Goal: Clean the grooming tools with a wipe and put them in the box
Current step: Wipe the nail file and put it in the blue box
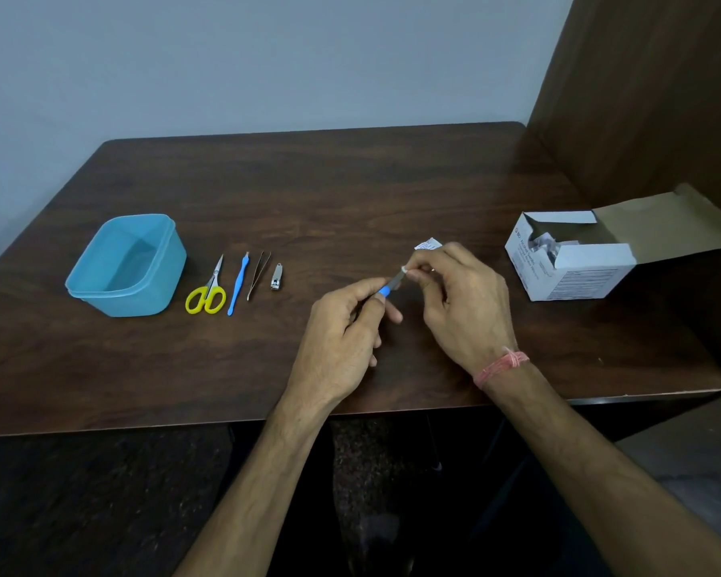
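Note:
My left hand (344, 326) grips a nail file (392, 285) by its blue handle, above the middle of the table. My right hand (461, 297) pinches a small white wipe (406, 271) around the file's grey tip. An open blue plastic box (101, 285) stands empty at the left. To its right, in a row, lie yellow-handled scissors (207, 295), a blue cuticle tool (238, 283), tweezers (258, 274) and a nail clipper (276, 276).
A white wipe sachet (428, 244) lies just beyond my right hand. An open white carton of swabs (575, 260) stands at the right, flap up. A brown panel (650, 97) rises at the table's right side. The dark wooden table (350, 189) ends near my wrists.

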A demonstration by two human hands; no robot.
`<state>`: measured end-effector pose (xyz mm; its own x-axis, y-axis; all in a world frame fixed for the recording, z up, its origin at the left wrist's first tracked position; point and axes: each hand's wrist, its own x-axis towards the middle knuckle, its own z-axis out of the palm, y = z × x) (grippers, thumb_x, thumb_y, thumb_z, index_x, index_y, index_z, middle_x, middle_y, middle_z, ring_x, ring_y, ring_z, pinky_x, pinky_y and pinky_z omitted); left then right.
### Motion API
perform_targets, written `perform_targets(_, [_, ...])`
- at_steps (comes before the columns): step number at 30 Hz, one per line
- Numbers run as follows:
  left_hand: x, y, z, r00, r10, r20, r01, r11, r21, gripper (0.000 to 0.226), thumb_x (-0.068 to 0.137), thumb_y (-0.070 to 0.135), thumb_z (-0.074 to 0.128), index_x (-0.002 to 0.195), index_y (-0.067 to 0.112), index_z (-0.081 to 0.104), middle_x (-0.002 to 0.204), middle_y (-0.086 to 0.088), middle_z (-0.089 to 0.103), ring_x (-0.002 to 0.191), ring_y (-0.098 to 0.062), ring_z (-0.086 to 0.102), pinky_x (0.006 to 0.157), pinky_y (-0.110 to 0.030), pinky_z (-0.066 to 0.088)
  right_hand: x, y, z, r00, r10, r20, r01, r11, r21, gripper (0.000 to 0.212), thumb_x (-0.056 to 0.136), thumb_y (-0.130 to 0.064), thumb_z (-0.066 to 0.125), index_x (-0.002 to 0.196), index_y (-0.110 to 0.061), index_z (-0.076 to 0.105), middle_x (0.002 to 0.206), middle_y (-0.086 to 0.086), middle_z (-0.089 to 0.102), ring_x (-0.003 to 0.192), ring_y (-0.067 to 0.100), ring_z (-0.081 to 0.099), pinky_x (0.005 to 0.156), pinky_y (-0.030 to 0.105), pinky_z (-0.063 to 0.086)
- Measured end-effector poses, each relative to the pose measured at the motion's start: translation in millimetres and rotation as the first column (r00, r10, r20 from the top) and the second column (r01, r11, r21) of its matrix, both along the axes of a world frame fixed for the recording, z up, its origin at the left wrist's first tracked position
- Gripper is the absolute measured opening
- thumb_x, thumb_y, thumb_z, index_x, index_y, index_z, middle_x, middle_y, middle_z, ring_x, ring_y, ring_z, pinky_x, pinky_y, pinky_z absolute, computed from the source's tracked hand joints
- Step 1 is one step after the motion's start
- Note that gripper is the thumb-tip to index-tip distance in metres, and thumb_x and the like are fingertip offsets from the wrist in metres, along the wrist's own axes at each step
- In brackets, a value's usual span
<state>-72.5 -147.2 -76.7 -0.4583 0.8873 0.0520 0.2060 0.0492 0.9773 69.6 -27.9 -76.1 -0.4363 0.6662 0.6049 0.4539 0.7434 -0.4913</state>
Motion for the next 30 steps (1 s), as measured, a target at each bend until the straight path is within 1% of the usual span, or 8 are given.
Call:
perform_targets(3, [-1, -1, 0, 1.0, 0.018, 0.024, -0.018, 1.0, 0.011, 0.033, 0.115, 0.011, 0.052, 0.134, 0.023, 0.077, 0.089, 0.007, 0.078, 0.062, -0.006, 0.058, 0.049, -0.027, 0.052, 2, -3, 0, 0.996, 0.091, 0.013, -0.091, 0.996, 0.008, 0.012, 0.103, -0.011, 0.071, 0.107, -0.021, 0.078, 0.105, -0.01, 0.071, 0.083, 0.012, 0.071, 0.073, 0.041, 0.061])
perform_targets(6, [-1, -2, 1, 1.0, 0.015, 0.027, -0.016, 1.0, 0.025, 0.034, 0.116, 0.011, 0.052, 0.134, 0.025, 0.077, 0.088, 0.006, 0.078, 0.062, -0.007, 0.058, 0.048, -0.028, 0.053, 3, -6, 1, 0.99, 0.137, 0.03, -0.138, 0.99, 0.031, 0.013, 0.103, -0.009, 0.073, 0.108, -0.02, 0.079, 0.105, -0.01, 0.072, 0.082, 0.009, 0.067, 0.07, 0.039, 0.06])
perform_targets(9, [0, -2, 1, 1.0, 0.007, 0.029, -0.007, 1.0, 0.02, 0.034, 0.115, 0.011, 0.052, 0.133, 0.026, 0.078, 0.089, 0.006, 0.077, 0.063, -0.007, 0.057, 0.049, -0.027, 0.052, 1, -3, 1, 0.998, 0.056, 0.008, -0.056, 0.998, 0.023, 0.012, 0.102, -0.013, 0.073, 0.106, -0.022, 0.079, 0.104, -0.012, 0.072, 0.081, 0.009, 0.067, 0.072, 0.037, 0.059])
perform_targets(13, [0, -1, 0, 0.999, 0.005, 0.032, -0.006, 1.0, 0.022, 0.032, 0.115, 0.01, 0.053, 0.131, 0.021, 0.079, 0.088, 0.005, 0.077, 0.062, -0.008, 0.057, 0.048, -0.028, 0.05, 0, 7, -2, 0.995, -0.098, -0.001, 0.098, 0.99, -0.104, 0.02, 0.097, -0.008, 0.074, 0.103, -0.026, 0.08, 0.101, -0.014, 0.07, 0.076, 0.005, 0.057, 0.074, 0.035, 0.055])
perform_targets(18, [4, -1, 3, 1.0, 0.019, 0.007, -0.02, 1.0, 0.021, 0.035, 0.113, 0.01, 0.053, 0.129, 0.026, 0.08, 0.088, 0.005, 0.079, 0.062, -0.008, 0.057, 0.048, -0.028, 0.051, -2, 0, -1, 0.995, -0.081, 0.065, 0.087, 0.991, -0.104, 0.023, 0.097, -0.007, 0.071, 0.105, -0.026, 0.079, 0.103, -0.013, 0.071, 0.079, 0.01, 0.061, 0.075, 0.031, 0.052])
perform_targets(23, [2, -1, 4, 0.994, 0.092, 0.063, -0.095, 0.994, 0.047, 0.035, 0.112, 0.008, 0.054, 0.13, 0.025, 0.078, 0.09, 0.002, 0.08, 0.06, -0.01, 0.057, 0.047, -0.031, 0.054, 0, 9, -1, 0.978, -0.164, -0.13, 0.133, 0.967, -0.219, 0.011, 0.103, -0.015, 0.073, 0.103, -0.026, 0.076, 0.102, -0.018, 0.065, 0.078, 0.0, 0.06, 0.077, 0.04, 0.057])
perform_targets(27, [4, 0, 5, 0.994, 0.095, 0.056, -0.098, 0.994, 0.047, 0.037, 0.112, 0.008, 0.053, 0.128, 0.032, 0.077, 0.091, 0.004, 0.081, 0.06, -0.011, 0.058, 0.047, -0.031, 0.054, 2, 4, 1, 0.973, -0.076, -0.216, 0.038, 0.984, -0.176, 0.01, 0.105, -0.012, 0.071, 0.106, -0.021, 0.074, 0.107, -0.013, 0.067, 0.08, 0.006, 0.061, 0.073, 0.031, 0.052])
perform_targets(30, [2, 1, 3, 0.995, 0.087, 0.053, -0.089, 0.995, 0.04, 0.036, 0.113, 0.009, 0.054, 0.131, 0.028, 0.078, 0.091, 0.004, 0.08, 0.061, -0.012, 0.058, 0.047, -0.029, 0.053, 0, -2, 1, 0.99, 0.036, -0.136, -0.049, 0.994, -0.094, 0.007, 0.107, -0.014, 0.071, 0.109, -0.02, 0.074, 0.107, -0.014, 0.065, 0.074, -0.002, 0.057, 0.071, 0.018, 0.044])
